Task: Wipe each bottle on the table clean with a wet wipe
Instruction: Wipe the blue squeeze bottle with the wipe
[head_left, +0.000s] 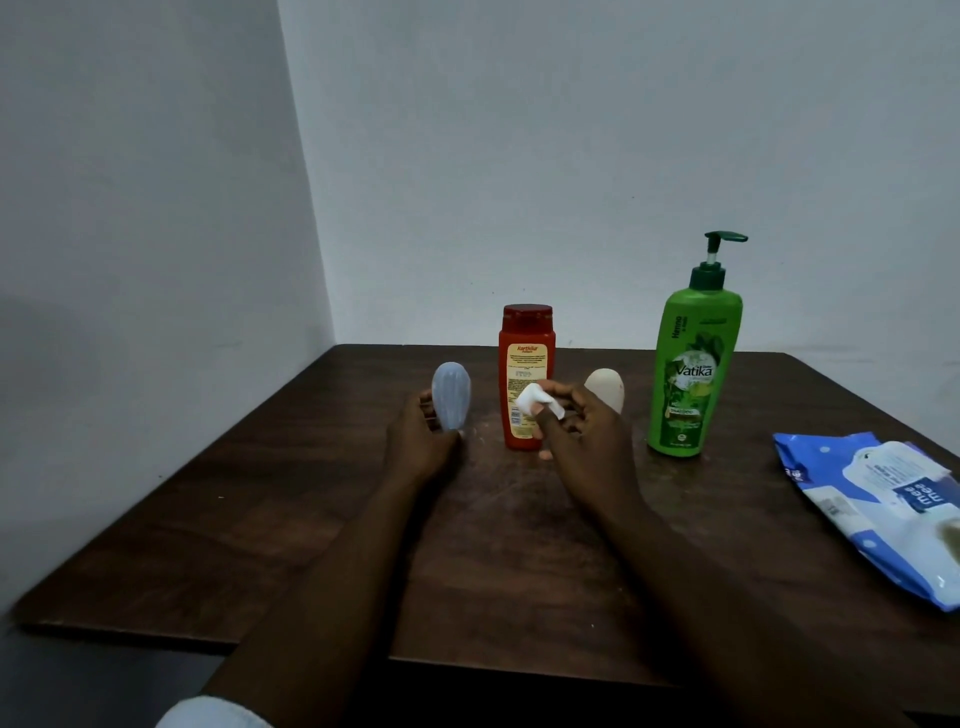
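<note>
Wet wipe, folded into a small white pad, pinched between the thumb and fingers of the right hand. The left hand curls its fingers round the lower part of the pale blue bottle, which stands upright just left of the wipe; whether its base rests on the table cannot be told. The red bottle stands directly behind the wipe, between the 2 hands. The beige bottle is partly hidden just beyond the right hand's knuckles. The green pump bottle stands further to that hand's right, and the wipe pack lies well apart on the same side. Likely risks: the blue bottle, gripped low, could tip or slip once a damp pad pushes against its upper half. The right hand, working close in front of the red and beige bottles, could knock either over with a wide stroke. Count: 4 bottles, 1 wipe in hand, 1 wipe pack, 2 hands.
</note>
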